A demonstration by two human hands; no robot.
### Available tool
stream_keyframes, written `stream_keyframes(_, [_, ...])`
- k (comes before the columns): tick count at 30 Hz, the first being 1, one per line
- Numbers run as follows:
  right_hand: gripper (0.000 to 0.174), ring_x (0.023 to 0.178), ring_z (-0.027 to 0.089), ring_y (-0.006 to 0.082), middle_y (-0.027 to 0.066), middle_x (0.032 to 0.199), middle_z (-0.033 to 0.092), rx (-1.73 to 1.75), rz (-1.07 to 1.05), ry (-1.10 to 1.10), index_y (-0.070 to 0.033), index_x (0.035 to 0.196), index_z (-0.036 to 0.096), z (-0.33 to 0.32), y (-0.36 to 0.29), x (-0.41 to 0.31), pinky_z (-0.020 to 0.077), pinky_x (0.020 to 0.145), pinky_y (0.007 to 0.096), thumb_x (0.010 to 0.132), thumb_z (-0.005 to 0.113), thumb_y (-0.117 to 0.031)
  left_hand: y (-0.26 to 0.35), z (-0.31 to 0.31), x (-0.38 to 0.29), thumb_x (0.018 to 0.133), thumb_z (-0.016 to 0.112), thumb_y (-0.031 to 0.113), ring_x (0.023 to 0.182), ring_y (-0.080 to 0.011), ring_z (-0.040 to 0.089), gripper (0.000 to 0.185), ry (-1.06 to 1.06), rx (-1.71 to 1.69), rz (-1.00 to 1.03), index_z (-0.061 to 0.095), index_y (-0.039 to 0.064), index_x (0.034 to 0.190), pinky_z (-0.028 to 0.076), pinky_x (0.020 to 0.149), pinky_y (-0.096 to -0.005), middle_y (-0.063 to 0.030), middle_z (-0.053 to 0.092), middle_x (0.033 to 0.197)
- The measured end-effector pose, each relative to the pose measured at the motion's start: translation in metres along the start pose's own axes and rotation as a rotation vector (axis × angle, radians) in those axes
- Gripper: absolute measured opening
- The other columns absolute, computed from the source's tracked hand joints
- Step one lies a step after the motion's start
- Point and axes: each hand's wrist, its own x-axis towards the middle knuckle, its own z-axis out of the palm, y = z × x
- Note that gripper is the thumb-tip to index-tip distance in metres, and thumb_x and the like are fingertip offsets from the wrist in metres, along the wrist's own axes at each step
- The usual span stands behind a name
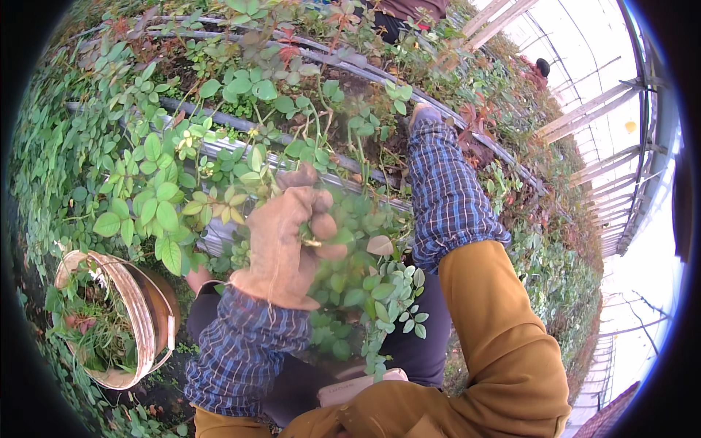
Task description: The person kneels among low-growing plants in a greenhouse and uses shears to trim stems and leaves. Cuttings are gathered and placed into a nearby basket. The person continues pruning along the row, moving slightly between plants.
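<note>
My left hand [290, 235], in a tan work glove and a blue checked sleeve cover, is curled around leafy stems [383, 290] that hang down over my legs. A pale stem end shows between its fingers. Part of this foliage is blurred. Farther up and to the right, my right hand [424, 114] reaches in among the rose-like plants [241, 85] beside a grey pipe [482, 137]. Only a small part of that hand shows past its checked sleeve cover, and its fingers are hidden.
A bucket [143, 323] holding cut greenery and weeds stands at the lower left. Long pipes and a ridged grey strip [219, 235] run through the plants. One person [411, 13] is at the top edge, another [536, 74] farther right. Wooden posts [591, 109] line the right side.
</note>
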Motion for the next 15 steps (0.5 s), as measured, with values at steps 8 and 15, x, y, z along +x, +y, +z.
stream_keyframes(8, [0.031,0.092,0.065,0.0259,0.0116,0.102,0.067,-0.856,-0.858,-0.565,-0.006,0.122,0.061,-0.006,0.003,0.010,0.0532,0.082,0.0374,0.099,0.060,-0.026,0.005,-0.004,-0.009,0.092,0.062,0.028,0.080,-0.0116,0.056,0.040,-0.028,0.115,-0.064,0.062,0.006,0.126,0.055,0.061,-0.0364,-0.0013,0.059,0.093])
stream_keyframes(15, [0.038,0.098,0.067,0.0313,0.0170,0.108,0.070,-0.802,-0.926,-0.954,-0.005,0.127,0.062,-0.016,0.003,0.000,0.0535,0.088,0.0409,0.096,0.062,-0.027,-0.006,-0.011,0.015,0.096,0.057,0.019,0.078,-0.0126,0.054,0.035,0.054,0.016,0.002,0.056,0.010,0.130,0.050,0.058,-0.0341,-0.0018,0.058,0.099])
